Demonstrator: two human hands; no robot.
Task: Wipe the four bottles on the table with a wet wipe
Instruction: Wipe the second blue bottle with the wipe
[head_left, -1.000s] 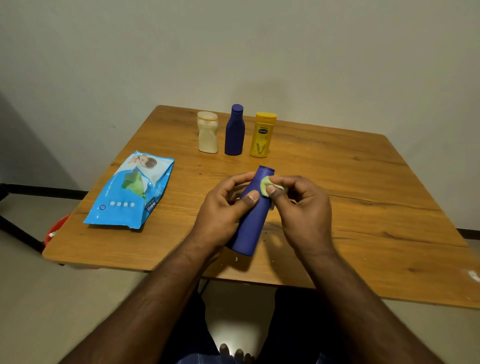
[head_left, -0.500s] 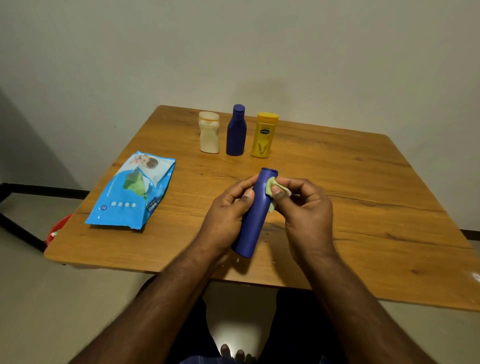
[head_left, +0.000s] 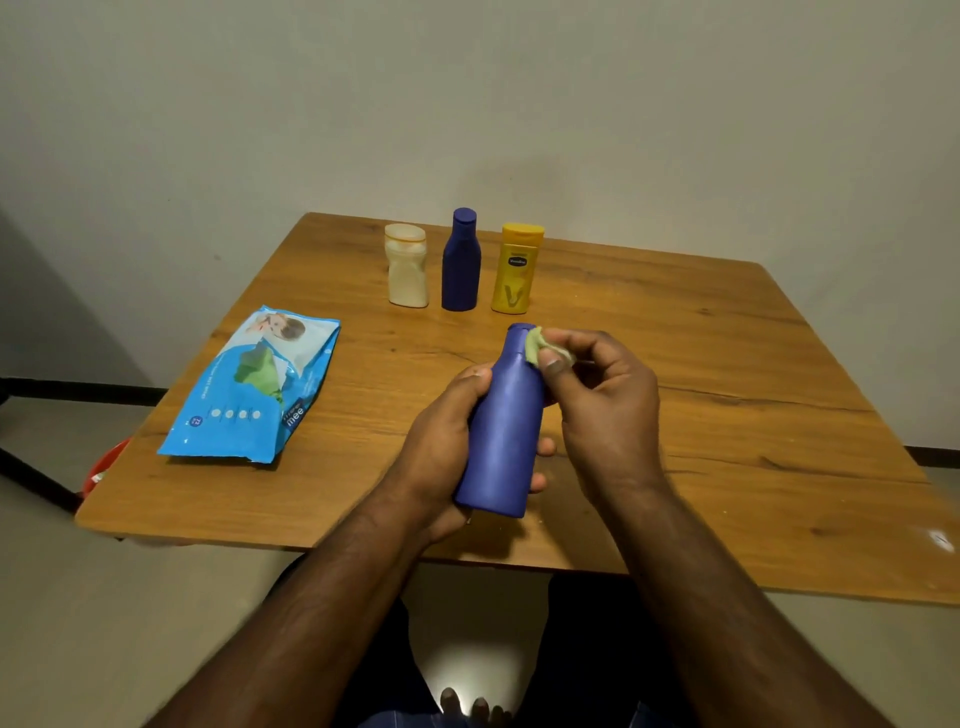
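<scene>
Head view showed the blue bottle held above the surface, its cap tilted toward twelve o'clock. It looked light, stiff and smooth, probably slippery once damp, so the wide lower body seemed the safest hold. The left hand gripped it there, fingers curled round. The right hand pinched a wet wipe against the neck, fingers narrow.
</scene>
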